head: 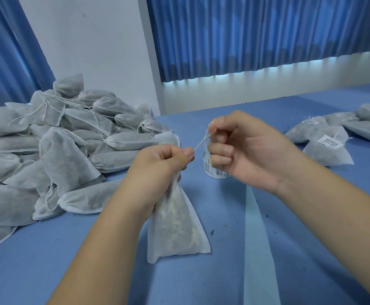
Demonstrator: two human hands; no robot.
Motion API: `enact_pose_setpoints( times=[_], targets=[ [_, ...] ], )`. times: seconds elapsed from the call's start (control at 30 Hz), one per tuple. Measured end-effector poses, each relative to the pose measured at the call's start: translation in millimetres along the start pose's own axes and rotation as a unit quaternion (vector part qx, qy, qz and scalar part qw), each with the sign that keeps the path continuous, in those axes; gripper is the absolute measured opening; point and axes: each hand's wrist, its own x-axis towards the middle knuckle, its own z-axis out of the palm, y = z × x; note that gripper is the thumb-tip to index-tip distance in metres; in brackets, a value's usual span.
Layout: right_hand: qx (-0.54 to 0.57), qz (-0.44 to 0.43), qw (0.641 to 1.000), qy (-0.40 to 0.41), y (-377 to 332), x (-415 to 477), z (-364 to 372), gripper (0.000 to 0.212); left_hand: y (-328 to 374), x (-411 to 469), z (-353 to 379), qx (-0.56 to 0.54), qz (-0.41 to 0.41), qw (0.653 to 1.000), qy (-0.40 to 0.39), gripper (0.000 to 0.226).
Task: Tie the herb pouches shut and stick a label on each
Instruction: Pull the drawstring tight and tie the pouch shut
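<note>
I hold the pouch (175, 225) upright in front of me, its flat bottom resting on the blue table (267, 249) and its long axis running up from there into my left hand (157, 170), which is clenched around the gathered neck. From the top of that fist the drawstring (200, 143) runs up and to the right, a short taut line, into my right hand (243, 148), where thumb and forefinger pinch its end and the other fingers curl in loosely. So the string lies between my hands, slanting away from the pouch's axis, and I judge the knot must be drawn along that slant, my right hand pulling away while the left keeps the neck shut. The roll of labels (214, 170) stands on the table just behind and below my right hand, partly hidden by it, so that hand is nearer for the sticker. The untied heap (54, 150) lies to my left; the labelled pouches (329, 144) lie well to my right.
</note>
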Motion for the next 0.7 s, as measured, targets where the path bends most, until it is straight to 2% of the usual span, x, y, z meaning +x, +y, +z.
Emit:
enact_pose_setpoints(
  times=[0.17,0.27,0.33,0.43,0.5,0.6,0.7],
  targets=[
    [-0.061,0.156,0.986,0.021,-8,3,-14,0.009,-8,4,-3,0.069,0.007,0.996,0.058,0.034],
    [-0.039,0.182,0.982,-0.021,-10,4,-17,0.012,-10,5,-1,0.079,0.02,0.995,0.055,0.029],
    [-0.072,0.207,0.974,-0.052,-13,3,-18,0.015,-10,5,-2,0.084,0.025,0.994,0.058,0.028],
    [-0.138,0.254,0.957,-0.036,-19,2,-22,0.022,-10,6,-2,0.089,0.028,0.994,0.059,0.026],
    [-0.14,0.246,0.959,-0.016,-22,1,-24,0.022,-11,5,2,0.102,0.038,0.992,0.058,0.026],
    [-0.089,0.183,0.979,-0.001,-25,1,-25,0.018,-11,4,2,0.088,0.045,0.994,0.049,0.026],
    [-0.021,0.122,0.991,0.058,-26,3,-27,0.017,-10,2,-7,0.05,0.038,0.997,-0.037,0.013]
  ],
)
